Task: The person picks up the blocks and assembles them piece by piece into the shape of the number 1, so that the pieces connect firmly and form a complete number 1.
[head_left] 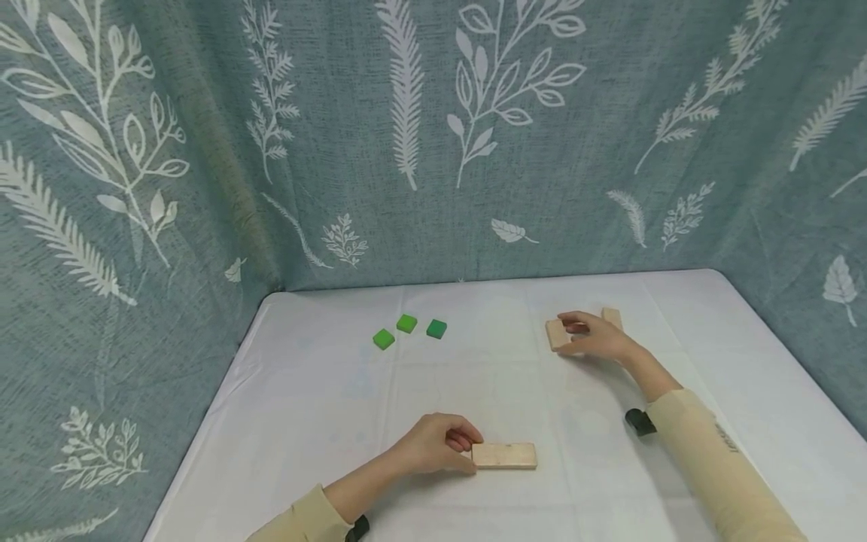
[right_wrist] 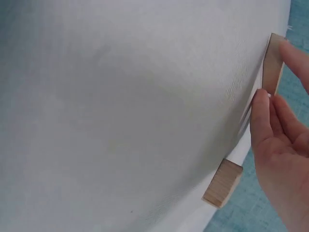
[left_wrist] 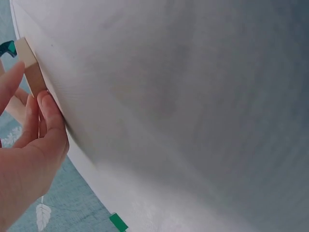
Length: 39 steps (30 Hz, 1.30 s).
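My left hand point(head_left: 433, 446) pinches the left end of a long, pale wooden block point(head_left: 504, 455) lying lengthwise across the near middle of the white table. In the left wrist view, thumb and fingers lie at opposite sides of that wooden block point(left_wrist: 33, 67). Farther back on the right, my right hand point(head_left: 596, 337) holds a shorter wooden block point(head_left: 557, 336) between thumb and fingers. The right wrist view has this block point(right_wrist: 273, 63) at the fingertips. Just behind the right hand, another wooden block point(head_left: 612, 316) lies partly hidden by it.
Two light green square tiles point(head_left: 384, 339) and a darker green tile point(head_left: 436, 329) lie at the back, left of centre. A white cloth covers the table point(head_left: 305, 406). Teal leaf-patterned curtains point(head_left: 433, 218) enclose its back and sides.
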Each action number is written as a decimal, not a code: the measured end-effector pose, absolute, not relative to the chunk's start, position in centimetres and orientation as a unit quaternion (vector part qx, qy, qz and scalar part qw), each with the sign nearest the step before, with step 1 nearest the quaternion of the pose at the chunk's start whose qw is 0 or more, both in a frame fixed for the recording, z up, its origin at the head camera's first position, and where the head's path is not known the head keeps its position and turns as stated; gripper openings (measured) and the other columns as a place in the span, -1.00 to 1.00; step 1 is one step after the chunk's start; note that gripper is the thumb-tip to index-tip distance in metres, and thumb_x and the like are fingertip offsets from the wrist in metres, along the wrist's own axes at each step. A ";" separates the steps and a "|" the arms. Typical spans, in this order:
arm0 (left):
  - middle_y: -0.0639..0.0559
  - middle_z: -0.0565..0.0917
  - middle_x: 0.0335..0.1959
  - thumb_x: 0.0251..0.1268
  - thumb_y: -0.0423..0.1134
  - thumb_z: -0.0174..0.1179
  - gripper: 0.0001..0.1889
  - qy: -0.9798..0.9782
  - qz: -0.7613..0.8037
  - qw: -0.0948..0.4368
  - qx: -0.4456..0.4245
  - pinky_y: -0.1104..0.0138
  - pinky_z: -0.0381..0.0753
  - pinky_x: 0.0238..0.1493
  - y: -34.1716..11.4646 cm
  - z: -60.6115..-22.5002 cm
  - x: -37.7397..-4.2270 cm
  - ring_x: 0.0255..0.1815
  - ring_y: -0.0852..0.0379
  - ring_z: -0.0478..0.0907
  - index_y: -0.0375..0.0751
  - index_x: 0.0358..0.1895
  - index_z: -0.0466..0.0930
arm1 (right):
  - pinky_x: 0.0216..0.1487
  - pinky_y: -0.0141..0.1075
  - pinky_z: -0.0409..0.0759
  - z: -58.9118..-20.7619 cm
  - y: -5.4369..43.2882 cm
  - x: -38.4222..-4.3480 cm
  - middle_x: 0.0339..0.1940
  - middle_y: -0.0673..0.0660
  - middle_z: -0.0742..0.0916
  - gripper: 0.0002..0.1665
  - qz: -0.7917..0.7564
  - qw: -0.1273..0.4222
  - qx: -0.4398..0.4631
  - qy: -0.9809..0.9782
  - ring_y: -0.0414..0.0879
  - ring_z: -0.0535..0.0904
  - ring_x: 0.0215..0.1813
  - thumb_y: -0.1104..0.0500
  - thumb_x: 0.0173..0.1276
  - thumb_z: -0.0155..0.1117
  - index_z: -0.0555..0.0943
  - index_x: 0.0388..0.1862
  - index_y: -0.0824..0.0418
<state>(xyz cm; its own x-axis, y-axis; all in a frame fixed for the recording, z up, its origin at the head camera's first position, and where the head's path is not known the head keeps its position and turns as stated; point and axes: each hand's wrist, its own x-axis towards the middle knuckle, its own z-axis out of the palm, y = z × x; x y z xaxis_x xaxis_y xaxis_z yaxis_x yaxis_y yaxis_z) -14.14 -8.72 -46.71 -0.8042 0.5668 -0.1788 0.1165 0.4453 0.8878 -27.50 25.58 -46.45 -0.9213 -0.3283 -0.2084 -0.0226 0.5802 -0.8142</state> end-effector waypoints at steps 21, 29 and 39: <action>0.06 0.58 -0.37 -0.08 -0.48 0.47 -0.68 0.806 0.500 0.253 0.192 0.50 0.47 -0.30 -8.8 -46.7 -14.0 -0.35 0.22 0.46 -0.24 -0.18 0.68 | 0.30 -0.03 0.37 -46.7 25.9 -27.3 0.38 0.46 0.35 -0.14 -0.467 0.165 -0.100 0.863 0.29 0.28 0.39 0.18 0.26 0.41 0.24 0.44 0.41; 0.06 0.58 -0.37 -0.10 -0.49 0.47 -0.68 0.808 0.499 0.249 0.191 0.51 0.48 -0.30 -8.7 -46.7 -13.9 -0.35 0.23 0.46 -0.24 -0.19 0.68 | 0.27 -0.04 0.41 -46.7 25.5 -26.9 0.31 0.44 0.42 -0.17 -0.457 0.138 -0.096 0.873 0.27 0.34 0.34 0.17 0.26 0.42 0.27 0.40 0.43; 0.06 0.59 -0.38 -0.08 -0.48 0.47 -0.68 0.807 0.501 0.251 0.186 0.50 0.48 -0.31 -8.8 -46.8 -14.0 -0.37 0.23 0.46 -0.23 -0.18 0.68 | 0.21 -0.07 0.47 -46.9 25.1 -27.0 0.20 0.42 0.52 -0.18 -0.437 0.109 -0.085 0.889 0.24 0.44 0.25 0.14 0.23 0.45 0.32 0.34 0.47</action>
